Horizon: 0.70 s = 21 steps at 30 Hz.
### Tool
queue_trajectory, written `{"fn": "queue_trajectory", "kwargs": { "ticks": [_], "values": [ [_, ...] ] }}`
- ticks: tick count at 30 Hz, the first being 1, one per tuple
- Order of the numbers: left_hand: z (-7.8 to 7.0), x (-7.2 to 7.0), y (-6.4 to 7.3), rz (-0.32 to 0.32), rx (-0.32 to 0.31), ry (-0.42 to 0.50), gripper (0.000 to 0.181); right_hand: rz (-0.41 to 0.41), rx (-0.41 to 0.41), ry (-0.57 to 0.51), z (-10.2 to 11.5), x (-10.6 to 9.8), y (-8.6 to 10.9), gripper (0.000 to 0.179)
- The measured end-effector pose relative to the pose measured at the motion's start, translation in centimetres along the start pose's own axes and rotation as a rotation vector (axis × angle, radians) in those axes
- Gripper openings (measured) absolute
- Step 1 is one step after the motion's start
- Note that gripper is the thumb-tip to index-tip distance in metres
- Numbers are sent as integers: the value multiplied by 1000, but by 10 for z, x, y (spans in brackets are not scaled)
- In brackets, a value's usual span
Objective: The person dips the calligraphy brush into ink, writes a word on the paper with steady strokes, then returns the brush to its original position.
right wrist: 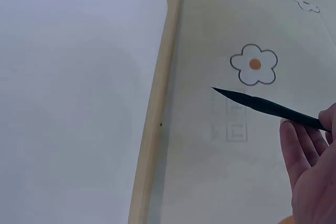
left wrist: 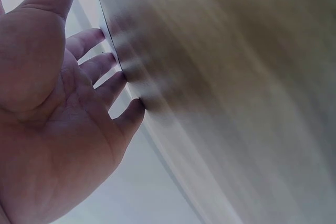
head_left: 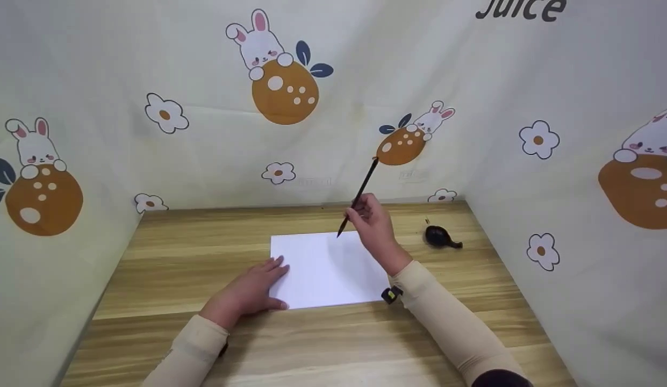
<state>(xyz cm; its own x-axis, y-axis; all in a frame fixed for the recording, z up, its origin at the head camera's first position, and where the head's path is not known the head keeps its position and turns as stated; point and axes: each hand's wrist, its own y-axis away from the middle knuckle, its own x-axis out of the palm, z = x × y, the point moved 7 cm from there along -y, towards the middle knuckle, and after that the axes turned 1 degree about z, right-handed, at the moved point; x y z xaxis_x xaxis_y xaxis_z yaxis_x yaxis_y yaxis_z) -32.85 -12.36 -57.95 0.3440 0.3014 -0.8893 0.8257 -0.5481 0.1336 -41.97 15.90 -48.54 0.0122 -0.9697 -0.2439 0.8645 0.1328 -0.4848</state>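
Observation:
A white sheet of paper (head_left: pixel 317 274) lies on the wooden table. My left hand (head_left: pixel 252 287) rests at its left edge, fingers spread over the border and thumb near the lower left corner. In the left wrist view the fingers of the left hand (left wrist: pixel 79 93) are extended, their tips at the edge. My right hand (head_left: pixel 375 228) pinches a slim black calligraphy brush (head_left: pixel 364 185) between thumb and fingers. The brush slants, with its pointed tip down over the paper's upper part. In the right wrist view the dark tip of the brush (right wrist: pixel 247 99) tapers to a fine point.
Right of the paper sits a small black rounded object (head_left: pixel 439 236) with a short neck. The wooden table (head_left: pixel 188 258) is enclosed by a pale cloth backdrop (head_left: pixel 204 156) printed with rabbits, oranges and flowers.

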Motion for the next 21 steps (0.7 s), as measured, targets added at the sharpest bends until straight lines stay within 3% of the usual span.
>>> {"fn": "queue_trajectory", "kwargs": {
  "ticks": [12,21],
  "values": [
    [3,2,-2,14,-35,-8,96,131,34,38,8,61,-2,14],
    [4,4,-3,19,-38,-23,96,221,-34,165,10,90,-5,14]
  ]
}}
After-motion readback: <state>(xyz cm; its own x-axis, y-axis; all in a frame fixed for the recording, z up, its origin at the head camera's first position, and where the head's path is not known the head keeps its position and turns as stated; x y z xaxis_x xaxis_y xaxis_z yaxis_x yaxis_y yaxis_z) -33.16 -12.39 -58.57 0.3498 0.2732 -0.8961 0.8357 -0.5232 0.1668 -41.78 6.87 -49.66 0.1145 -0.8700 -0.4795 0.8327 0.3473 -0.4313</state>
